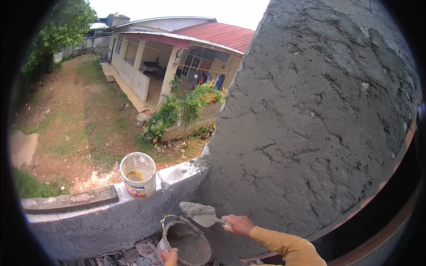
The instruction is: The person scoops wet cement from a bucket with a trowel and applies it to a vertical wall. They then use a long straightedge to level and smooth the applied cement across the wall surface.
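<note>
Red-roofed house (pixel 171 71), patchy dirt yard (pixel 86 111), leafy tree (pixel 57 31), bright sky (pixel 177 8)

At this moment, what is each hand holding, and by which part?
The right hand holds the trowel by its handle; the left hand grips the mortar bucket by its rim.

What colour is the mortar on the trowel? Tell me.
The mortar on the trowel is grey; it shows best in the head view.
</note>
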Available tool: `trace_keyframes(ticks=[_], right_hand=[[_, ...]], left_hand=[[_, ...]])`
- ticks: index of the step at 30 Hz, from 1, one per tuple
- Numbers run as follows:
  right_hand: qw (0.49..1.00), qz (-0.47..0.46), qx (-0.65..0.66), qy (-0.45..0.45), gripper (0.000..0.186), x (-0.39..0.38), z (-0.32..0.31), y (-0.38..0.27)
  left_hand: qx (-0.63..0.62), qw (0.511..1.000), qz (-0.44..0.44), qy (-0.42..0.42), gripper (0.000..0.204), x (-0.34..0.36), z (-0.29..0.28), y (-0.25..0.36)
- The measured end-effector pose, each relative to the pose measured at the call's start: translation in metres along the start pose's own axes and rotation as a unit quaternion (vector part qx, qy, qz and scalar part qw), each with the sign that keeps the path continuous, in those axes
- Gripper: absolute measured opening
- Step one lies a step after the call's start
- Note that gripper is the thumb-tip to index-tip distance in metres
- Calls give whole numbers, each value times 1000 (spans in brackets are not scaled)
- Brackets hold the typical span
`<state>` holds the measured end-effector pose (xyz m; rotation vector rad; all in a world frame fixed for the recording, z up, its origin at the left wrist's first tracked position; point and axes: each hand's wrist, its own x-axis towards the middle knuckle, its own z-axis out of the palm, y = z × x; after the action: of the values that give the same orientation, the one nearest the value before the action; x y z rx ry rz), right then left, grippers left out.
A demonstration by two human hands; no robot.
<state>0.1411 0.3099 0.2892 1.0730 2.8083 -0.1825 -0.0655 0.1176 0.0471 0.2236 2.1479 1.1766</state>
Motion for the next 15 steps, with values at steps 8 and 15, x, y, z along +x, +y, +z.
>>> trace_keyframes(ticks=[8, 15], right_hand=[[942, -229, 43, 241, 42, 19, -335, -86], [860, -95, 327, 380, 31, 26, -502, -14]], left_hand=[[50, 999, -3, -10, 61, 52, -32, -88], [17, 999, -38, 8, 59, 12, -58, -62]])
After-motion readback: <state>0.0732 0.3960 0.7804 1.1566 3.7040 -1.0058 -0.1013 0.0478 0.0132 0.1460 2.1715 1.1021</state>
